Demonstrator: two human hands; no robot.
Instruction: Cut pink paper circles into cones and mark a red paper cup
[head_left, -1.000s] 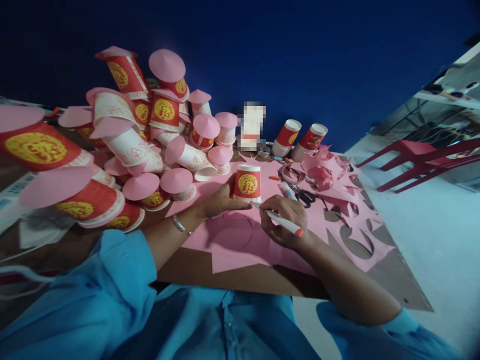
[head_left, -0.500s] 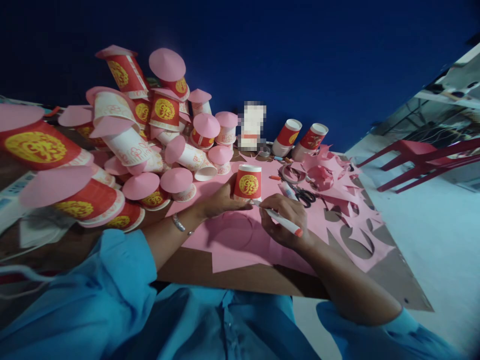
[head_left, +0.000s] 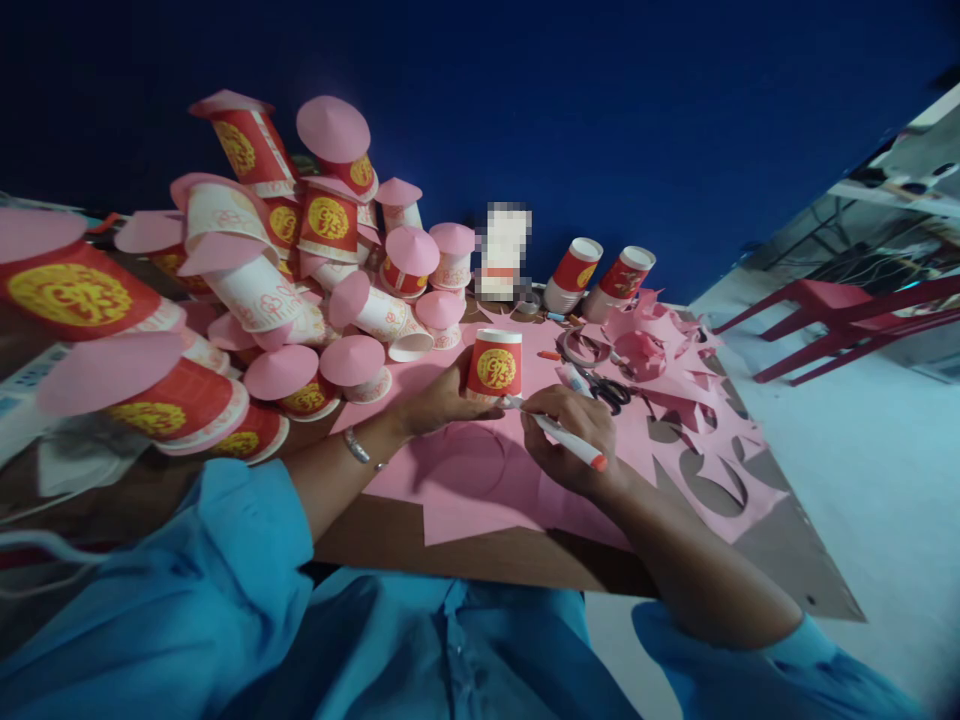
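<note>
My left hand (head_left: 439, 398) is closed around the lower left side of a red and white paper cup (head_left: 496, 362) with a yellow emblem, its white bottom facing up. In my right hand (head_left: 571, 432) is a white marker pen (head_left: 564, 440) with an orange end, its tip at the cup's lower rim. Whether the tip touches the cup I cannot tell. Beneath both hands lies pink paper (head_left: 465, 495) with a round outline on it.
Paper cups with pink cone tops (head_left: 300, 380) are piled on the left. Two cup stacks (head_left: 577, 268) stand at the back. Black-handled scissors (head_left: 609, 392) and cut pink scraps (head_left: 697, 400) lie on the right of the table (head_left: 375, 540). A red stool (head_left: 832, 310) is beyond.
Almost nothing differs. My right hand and the marker pen have shifted very slightly by the cup's rim; the left hand still holds the cup in place.
</note>
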